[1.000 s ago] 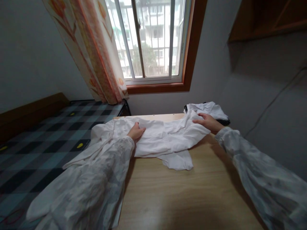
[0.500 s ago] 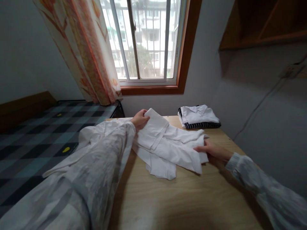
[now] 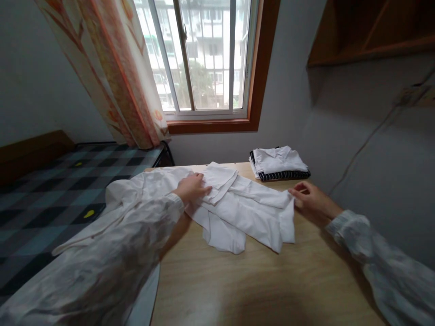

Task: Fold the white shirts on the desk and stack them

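Observation:
A white shirt lies partly folded across the wooden table, its loose cloth spreading left beneath my left forearm. On its left part rests my left hand, palm down and open, with the fingers lying on the cloth. At the shirt's right end, my right hand is closed in a pinch on the far corner. Some of the cloth on the left is hidden behind my left sleeve.
A folded stack of white and black-striped clothes sits at the table's back right. Left of the table is a bed with a checked cover. A window, curtain and wall shelf surround the table.
My left hand has let go of the lifted folded edge and come down flat on the shirt. My right hand has moved from the shirt's right side up to its far right corner.

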### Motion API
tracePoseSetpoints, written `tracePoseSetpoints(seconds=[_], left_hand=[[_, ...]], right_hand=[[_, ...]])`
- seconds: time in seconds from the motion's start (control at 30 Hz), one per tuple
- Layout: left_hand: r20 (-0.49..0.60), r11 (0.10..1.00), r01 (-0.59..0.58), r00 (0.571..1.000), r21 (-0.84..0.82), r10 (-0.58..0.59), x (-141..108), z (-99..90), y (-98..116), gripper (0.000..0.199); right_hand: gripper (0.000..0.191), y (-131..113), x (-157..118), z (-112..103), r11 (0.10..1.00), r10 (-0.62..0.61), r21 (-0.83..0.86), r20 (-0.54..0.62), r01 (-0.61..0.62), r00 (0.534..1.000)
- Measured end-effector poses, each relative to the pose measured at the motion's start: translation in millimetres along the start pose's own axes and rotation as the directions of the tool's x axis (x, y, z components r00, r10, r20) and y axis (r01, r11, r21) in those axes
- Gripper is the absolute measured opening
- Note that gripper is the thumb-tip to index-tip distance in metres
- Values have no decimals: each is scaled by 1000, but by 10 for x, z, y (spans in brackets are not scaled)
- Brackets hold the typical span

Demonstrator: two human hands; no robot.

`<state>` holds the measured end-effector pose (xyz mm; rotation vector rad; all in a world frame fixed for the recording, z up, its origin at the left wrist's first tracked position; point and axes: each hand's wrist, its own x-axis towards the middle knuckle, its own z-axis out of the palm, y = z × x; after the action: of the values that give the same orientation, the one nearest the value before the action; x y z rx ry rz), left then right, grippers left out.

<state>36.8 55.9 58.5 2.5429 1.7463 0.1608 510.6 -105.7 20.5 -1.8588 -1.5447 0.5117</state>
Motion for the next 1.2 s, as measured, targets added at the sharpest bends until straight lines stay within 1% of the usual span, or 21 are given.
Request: tracePoseSetpoints(seconds=[0.03, 0.1, 0.17, 0.27, 0.33, 0.37, 0.43, 0.5, 0.6, 0.67, 0.73, 0.77, 0.83, 0.87, 0.9, 0.93, 0.97, 1.0, 1.07, 1.13, 1.2], left_hand=[[-10, 998, 51, 999, 48, -51, -79, -41, -85, 65], [0, 985, 150, 989, 86, -151, -175, -108, -248, 67], [43, 976, 215, 975, 21, -216, -192, -138, -382, 64], [135, 941, 253, 964, -226, -227, -112, -107, -512, 48], [185, 866, 275, 959, -417, -215, -23, -59, -562, 38], [184, 826, 275, 960, -492, -211, 28, -35, -579, 37], [100, 782, 237, 970, -577, -221, 143, 5, -596, 38], [-50, 791, 168, 969, -588, -243, 276, 32, -583, 40], [-224, 800, 110, 929, -589, -293, 488, 73, -476, 44], [-247, 771, 105, 913, -628, -325, 601, 118, -351, 49], [-204, 731, 118, 919, -672, -336, 649, 175, -216, 59], [-179, 723, 123, 928, -680, -326, 640, 203, -157, 63], [-182, 776, 76, 953, -626, -241, 544, 243, -75, 64], [-207, 822, 14, 965, -569, -160, 459, 250, -55, 60], [-232, 867, -77, 972, -493, -45, 354, 244, -45, 55], [-248, 886, -190, 965, -424, 89, 233, 227, -42, 49], [-241, 873, -305, 944, -382, 225, 102, 200, -41, 45], [-220, 835, -413, 909, -363, 354, -35, 164, -39, 42], [-153, 741, -567, 819, -358, 553, -304, 85, -12, 40], [-77, 688, -641, 748, -341, 659, -537, 26, 52, 42], [-10, 677, -671, 712, -303, 702, -716, 5, 144, 46]], right_hand=[[54, 18, 32, 50, 998, -42, -38, -19, 41, 999], [50, 18, 110, 180, 993, -78, -90, 5, 78, 997], [49, -18, 212, 308, 988, -88, -121, 27, 91, 996], [48, -97, 360, 427, 986, -32, -164, 63, 42, 997], [44, -145, 405, 447, 988, 43, -155, 135, -21, 990], [42, -165, 402, 444, 990, 79, -127, 182, -56, 980], [41, -203, 345, 421, 991, 133, -19, 287, -133, 949], [46, -243, 237, 391, 970, 139, 136, 382, -204, 914], [58, -312, 50, 370, 903, 80, 332, 490, -271, 868], [64, -357, -58, 387, 873, 46, 386, 543, -298, 839], [67, -395, -148, 422, 862, 17, 402, 586, -309, 810], [66, -409, -189, 439, 862, -8, 413, 591, -294, 807], [61, -426, -264, 459, 877, -79, 432, 563, -211, 823], [57, -429, -297, 457, 890, -119, 431, 533, -148, 838], [53, -428, -323, 446, 904, -155, 420, 499, -82, 853], [48, -421, -343, 428, 915, -186, 404, 462, -19, 867], [43, -409, -352, 405, 922, -216, 384, 428, 39, 877], [39, -392, -351, 378, 926, -250, 366, 395, 99, 884], [35, -344, -315, 329, 911, -355, 327, 314, 251, 881], [41, -294, -242, 301, 867, -480, 281, 253, 411, 840], [46, -267, -155, 305, 820, -569, 240, 251, 519, 783]])
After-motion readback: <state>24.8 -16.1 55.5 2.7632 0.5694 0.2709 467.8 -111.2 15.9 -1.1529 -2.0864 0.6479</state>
